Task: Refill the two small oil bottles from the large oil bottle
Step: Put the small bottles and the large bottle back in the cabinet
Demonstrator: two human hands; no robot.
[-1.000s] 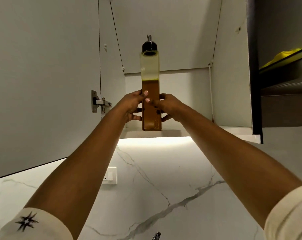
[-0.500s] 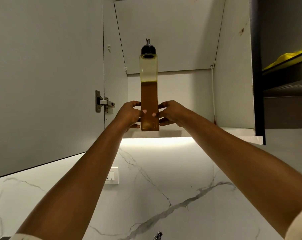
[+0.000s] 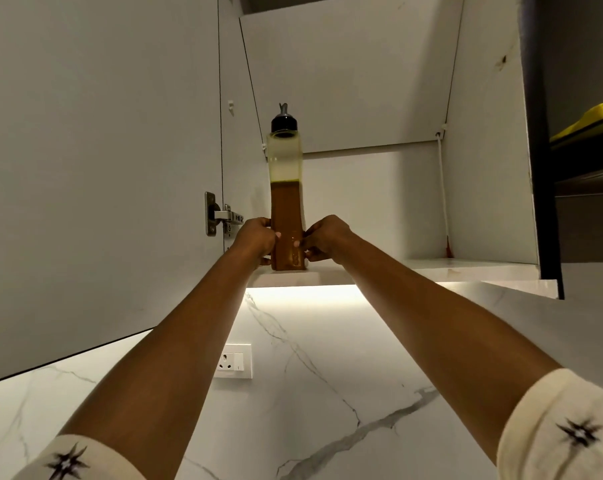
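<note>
Open cabinet above a marble wall. At the front edge of its shelf, upright: half-full oil bottle, lower than a second ago. Gripped near the base by left hand and right hand, now further down its sides.

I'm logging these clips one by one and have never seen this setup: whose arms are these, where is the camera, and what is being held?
No machine here: a person works with bare hands. The camera sits on their head, tilted up at an open wall cabinet. The left hand and right hand each have a grip on the lower part of an upright oil bottle, one from either side. It has a black pourer cap and is a bit over half full of amber oil. Its base is at the front edge of the bottom shelf. Below is a marble wall with a socket.
</note>
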